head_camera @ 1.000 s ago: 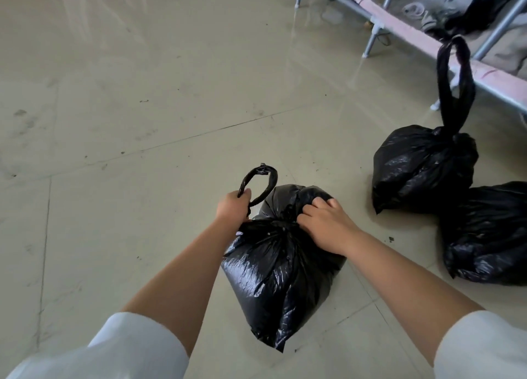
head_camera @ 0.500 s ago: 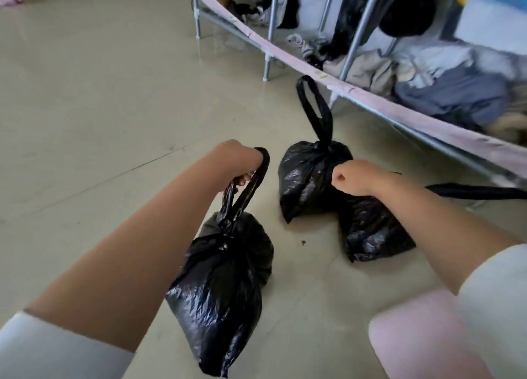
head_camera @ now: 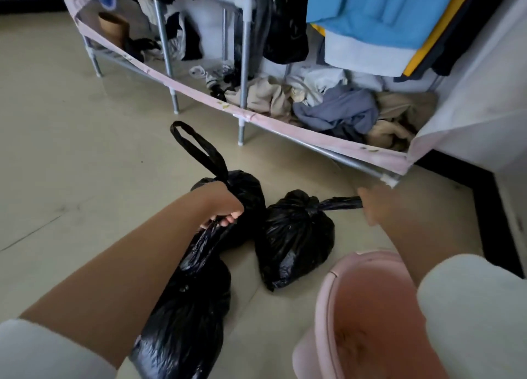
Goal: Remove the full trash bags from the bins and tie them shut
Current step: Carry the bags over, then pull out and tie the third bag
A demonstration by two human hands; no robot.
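Three tied bags: your left hand [head_camera: 221, 205] grips one [head_camera: 182, 301] hanging vertically; your blurred right hand [head_camera: 373, 205] meets the rightward-pointing neck of another [head_camera: 296, 236] on the floor [head_camera: 85, 165], grasp unclear

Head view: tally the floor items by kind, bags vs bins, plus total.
Black trash bags: 3, the held bag in the left hand, the looped bag behind it, the right bag by the blurred right hand.
Pink bin: 1
Total: 4
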